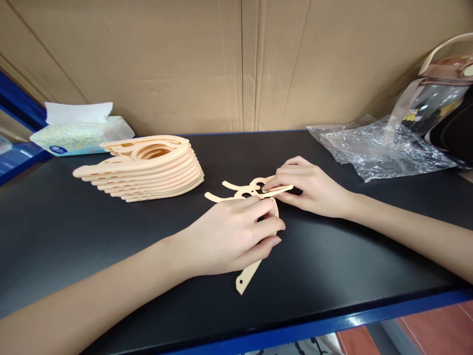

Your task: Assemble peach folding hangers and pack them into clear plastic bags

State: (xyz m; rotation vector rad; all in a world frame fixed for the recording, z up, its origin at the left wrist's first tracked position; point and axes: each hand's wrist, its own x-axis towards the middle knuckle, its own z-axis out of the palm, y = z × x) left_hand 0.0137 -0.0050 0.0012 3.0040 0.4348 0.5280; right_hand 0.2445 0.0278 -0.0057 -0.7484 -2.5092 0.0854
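Observation:
Cream plastic folding clothes-hanger parts lie at the middle of the table. My left hand [240,234] is closed on a hanger [250,271], whose flat arm with a small hole sticks out below the fingers toward the front edge. My right hand [308,187] pinches a thin hanger piece [283,190] just beyond the left one. Two curved hooks [214,198] point left from between the hands. My palms and fingers hide where the parts meet. To the left, a neat stack of similar cream hangers [158,172] rests on the table.
A tissue pack [84,135] sits behind the stack. At the right back lies a crinkled clear plastic bag [384,150], beside a clear drink bottle [438,103] with a handle. A cardboard wall [185,64] closes the back; a blue edge [332,315] borders the black table [332,266].

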